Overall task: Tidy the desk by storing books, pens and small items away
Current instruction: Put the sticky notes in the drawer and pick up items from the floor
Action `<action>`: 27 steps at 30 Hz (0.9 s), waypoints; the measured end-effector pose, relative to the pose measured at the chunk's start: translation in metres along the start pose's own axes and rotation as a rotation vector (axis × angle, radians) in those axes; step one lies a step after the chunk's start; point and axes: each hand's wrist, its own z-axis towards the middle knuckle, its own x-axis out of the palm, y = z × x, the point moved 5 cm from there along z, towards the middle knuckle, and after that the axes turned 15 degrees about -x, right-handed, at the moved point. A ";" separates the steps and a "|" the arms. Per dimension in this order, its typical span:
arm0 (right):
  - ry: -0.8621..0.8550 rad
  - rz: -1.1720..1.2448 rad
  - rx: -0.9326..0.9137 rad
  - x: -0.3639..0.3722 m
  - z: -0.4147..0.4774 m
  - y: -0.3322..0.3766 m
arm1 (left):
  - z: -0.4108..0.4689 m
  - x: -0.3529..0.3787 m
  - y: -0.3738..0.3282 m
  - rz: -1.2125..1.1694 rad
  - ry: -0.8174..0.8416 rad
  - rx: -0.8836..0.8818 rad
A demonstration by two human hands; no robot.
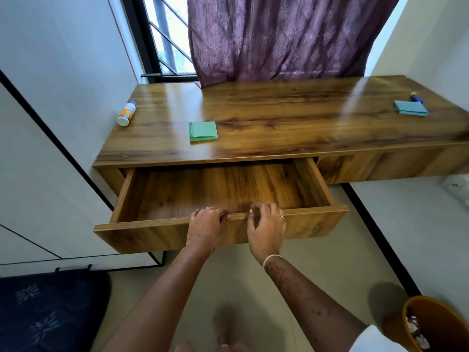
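- Head view: the drawer (223, 191) stood pulled out below the table (291, 118) and looked empty; nothing seemed stored yet.
- Left on the table: a bottle (127, 113) far left of the drawer, a green pad (203, 131) just behind it, a blue pad (410, 108) and small blue item (416, 97) far right.
- The left hand (206, 228) gripped the drawer's front edge, fingers curled over.
- The right hand (266, 226) rested on that edge, fingers loosely bent, its grip unclear.

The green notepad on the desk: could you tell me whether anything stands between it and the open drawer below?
Nothing visible does. The green notepad lies alone on the desktop, and the open drawer looks empty inside.
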 end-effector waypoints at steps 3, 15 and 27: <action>0.247 -0.097 -0.082 0.010 -0.003 -0.003 | -0.010 0.000 0.000 0.031 0.026 -0.010; 0.390 -0.018 -0.066 0.001 -0.012 0.002 | -0.031 -0.004 0.000 0.032 0.073 -0.029; 0.346 0.030 -0.119 0.011 0.096 0.045 | 0.046 -0.071 0.001 -0.240 -0.054 -0.116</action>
